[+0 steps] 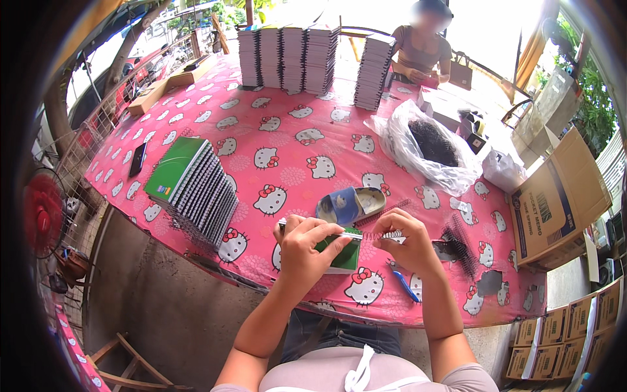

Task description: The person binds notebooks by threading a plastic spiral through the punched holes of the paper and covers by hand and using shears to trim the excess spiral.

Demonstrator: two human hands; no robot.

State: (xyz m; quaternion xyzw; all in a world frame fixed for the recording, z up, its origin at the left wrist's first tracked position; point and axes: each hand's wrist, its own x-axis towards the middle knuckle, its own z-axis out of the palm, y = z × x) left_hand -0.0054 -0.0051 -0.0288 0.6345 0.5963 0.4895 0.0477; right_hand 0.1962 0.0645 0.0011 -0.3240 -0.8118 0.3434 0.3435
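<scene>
A small green-covered notebook [344,255] lies near the table's front edge, its bound edge facing away from me. My left hand [305,243] grips it, fingers over the far edge and thumb on the cover. In the pinched fingers of my right hand [406,238] is a dark spiral binding coil [373,236], its end at the notebook's right corner. How far the coil runs into the holes is hidden by my left hand. Just beyond lies a blue slide sandal [349,204], with loose coils [394,210] beside it. A blue pen [406,286] rests below my right hand.
A tall stack of green spiral notebooks [196,189] stands at left, near a phone [138,159]. More notebook stacks [287,60] rise at the back. At right are a plastic bag of black coils [434,144], loose coils [459,245] and a carton [555,202]. A person [424,49] sits across.
</scene>
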